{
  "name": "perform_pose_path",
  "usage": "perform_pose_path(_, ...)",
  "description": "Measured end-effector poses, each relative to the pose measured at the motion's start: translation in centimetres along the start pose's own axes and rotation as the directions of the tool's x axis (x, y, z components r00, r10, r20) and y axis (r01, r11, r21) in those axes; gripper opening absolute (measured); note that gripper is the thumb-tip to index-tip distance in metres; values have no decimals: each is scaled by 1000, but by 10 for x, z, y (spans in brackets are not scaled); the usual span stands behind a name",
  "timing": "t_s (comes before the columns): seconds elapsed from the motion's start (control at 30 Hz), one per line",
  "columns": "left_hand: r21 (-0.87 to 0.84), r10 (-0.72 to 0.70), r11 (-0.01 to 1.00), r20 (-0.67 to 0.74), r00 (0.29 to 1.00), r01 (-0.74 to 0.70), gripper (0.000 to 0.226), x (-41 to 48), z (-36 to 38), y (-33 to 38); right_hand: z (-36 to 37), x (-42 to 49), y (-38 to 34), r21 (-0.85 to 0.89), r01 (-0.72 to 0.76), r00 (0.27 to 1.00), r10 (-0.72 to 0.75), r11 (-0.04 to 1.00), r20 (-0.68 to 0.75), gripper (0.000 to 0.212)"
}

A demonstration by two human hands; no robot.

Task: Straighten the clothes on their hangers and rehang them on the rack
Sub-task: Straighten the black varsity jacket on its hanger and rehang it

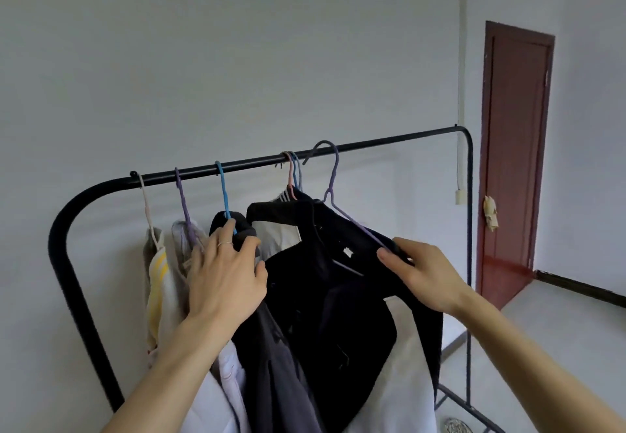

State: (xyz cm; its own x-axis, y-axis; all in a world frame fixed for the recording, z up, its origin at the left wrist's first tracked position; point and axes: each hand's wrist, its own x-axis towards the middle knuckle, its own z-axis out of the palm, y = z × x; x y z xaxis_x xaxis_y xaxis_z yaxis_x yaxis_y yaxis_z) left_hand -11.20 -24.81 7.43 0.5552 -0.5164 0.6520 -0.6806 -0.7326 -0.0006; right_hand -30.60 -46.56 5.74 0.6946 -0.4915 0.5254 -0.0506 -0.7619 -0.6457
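Gripping hanger (327, 192) — right hand (426, 273); left (223, 273) splayed.

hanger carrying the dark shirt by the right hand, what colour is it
The hanger is pale purple, clearest in the head view.

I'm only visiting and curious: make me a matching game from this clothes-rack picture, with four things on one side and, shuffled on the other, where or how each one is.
Things:
1. blue hanger
2. door
3. left hand
4. right hand

States:
A. reddish brown, at the far right
B. pinches the shoulder of the dark shirt
C. hooked over the rack bar
D. touches the dark garment on the blue hanger

Pairs: 1-C, 2-A, 3-D, 4-B
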Motion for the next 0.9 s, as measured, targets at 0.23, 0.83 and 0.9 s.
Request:
perform_pose_path(0.23,-142,369,917,-50,928,-372,57,-53,12,91,-38,-137,75,-140,-70,989,50,988,-142,41)
perform_pose_path(0.83,-724,468,677,286,836,-131,35,-210,122,322,-151,-321,222,-172,-549,823,493,818,-282,22)
perform_pose_path(0.9,-765,462,637,279,842,-95,39,-219,125,327,-151,-321,228,-300,-482,858,376,823,-349,28)
